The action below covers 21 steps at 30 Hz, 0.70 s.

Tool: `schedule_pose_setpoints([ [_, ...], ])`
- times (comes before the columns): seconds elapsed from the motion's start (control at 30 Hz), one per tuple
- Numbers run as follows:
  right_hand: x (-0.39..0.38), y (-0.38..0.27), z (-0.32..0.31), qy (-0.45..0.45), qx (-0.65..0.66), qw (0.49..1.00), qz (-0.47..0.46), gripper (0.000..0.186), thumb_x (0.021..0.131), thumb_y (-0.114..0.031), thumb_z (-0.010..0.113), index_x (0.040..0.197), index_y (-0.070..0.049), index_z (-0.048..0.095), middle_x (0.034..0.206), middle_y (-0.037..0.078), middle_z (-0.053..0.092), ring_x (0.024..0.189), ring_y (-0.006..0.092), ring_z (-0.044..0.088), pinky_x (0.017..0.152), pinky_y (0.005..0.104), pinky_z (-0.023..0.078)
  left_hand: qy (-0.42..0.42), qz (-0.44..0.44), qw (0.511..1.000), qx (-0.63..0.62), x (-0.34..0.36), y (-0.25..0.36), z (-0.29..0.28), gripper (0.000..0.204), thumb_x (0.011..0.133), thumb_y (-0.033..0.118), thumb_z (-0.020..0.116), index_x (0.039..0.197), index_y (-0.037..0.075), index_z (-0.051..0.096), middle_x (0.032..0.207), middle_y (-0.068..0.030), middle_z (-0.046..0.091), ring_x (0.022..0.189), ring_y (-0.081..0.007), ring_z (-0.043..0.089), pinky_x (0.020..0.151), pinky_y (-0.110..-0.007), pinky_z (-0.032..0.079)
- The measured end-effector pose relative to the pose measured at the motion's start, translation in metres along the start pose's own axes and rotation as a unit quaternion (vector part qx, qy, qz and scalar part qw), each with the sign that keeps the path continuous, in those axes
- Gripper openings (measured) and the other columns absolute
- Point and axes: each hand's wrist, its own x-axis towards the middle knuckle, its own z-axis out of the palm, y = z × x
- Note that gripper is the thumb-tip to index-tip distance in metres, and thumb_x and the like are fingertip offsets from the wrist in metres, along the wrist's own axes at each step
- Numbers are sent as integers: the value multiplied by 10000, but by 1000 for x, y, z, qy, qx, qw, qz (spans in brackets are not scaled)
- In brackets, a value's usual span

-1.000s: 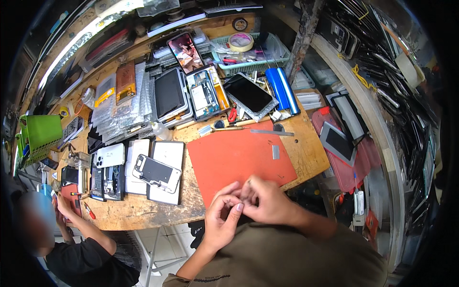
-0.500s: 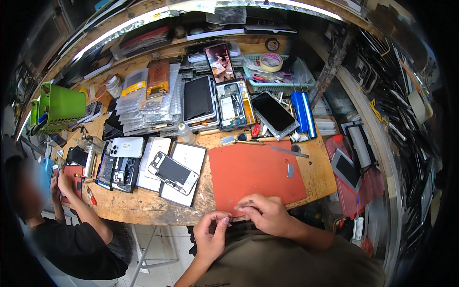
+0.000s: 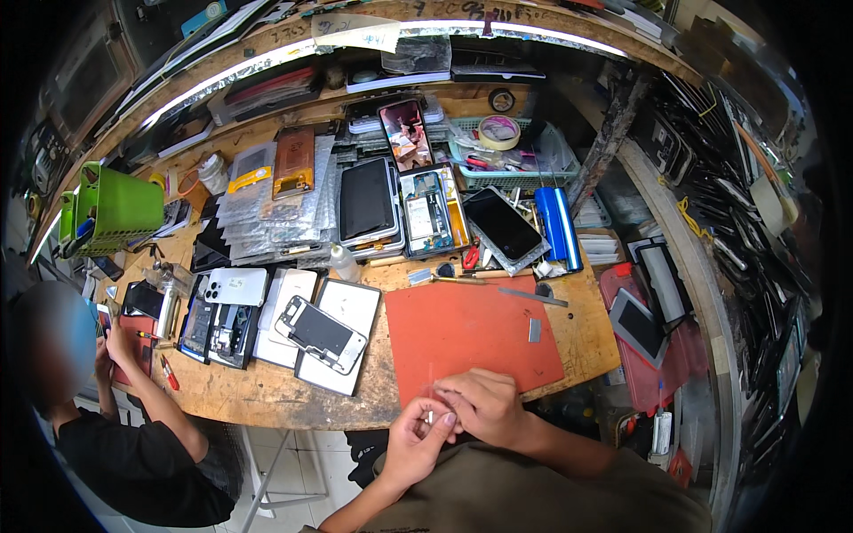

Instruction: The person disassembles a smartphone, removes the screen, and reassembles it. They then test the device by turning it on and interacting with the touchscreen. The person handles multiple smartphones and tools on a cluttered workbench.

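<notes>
My left hand is at the near edge of the bench, thumb and fingers pinched on a small white stub whose kind is too small to tell. Right against it is my right hand, its fingers curled and closed; what they grip, if anything, is hidden. Both hands overlap the near edge of an orange-red mat. A grey metal blade lies on the mat, beyond my right hand. A long thin metal strip rests across its far edge.
Left of the mat, an opened phone lies on white boxes. Farther back are a dropper bottle, stacked screens, a black phone and a blue cylinder. A co-worker sits at the left, holding a phone.
My hands have come together, the left moving right toward the right one. The white stub now shows between the left fingers. The whole view has shifted slightly.
</notes>
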Motion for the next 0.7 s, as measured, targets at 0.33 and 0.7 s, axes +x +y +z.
schedule_pose_setpoints([
  [0.33,-8,41,-44,65,-74,980,173,156,849,28,760,992,-22,722,847,128,722,740,297,723,634,381,568,-130,-253,947,148,-27,-62,-108,148,1046,24,593,1170,5,671,1026,-73,738,817,-121,658,723,-279,540],
  [0.7,-16,44,-39,-31,-161,986,35,124,878,-77,746,988,-59,692,892,70,636,766,266,696,639,385,564,335,-188,610,693,59,23,-375,299,1062,121,537,1320,7,635,1170,-125,739,995,-226,693,874,-372,560],
])
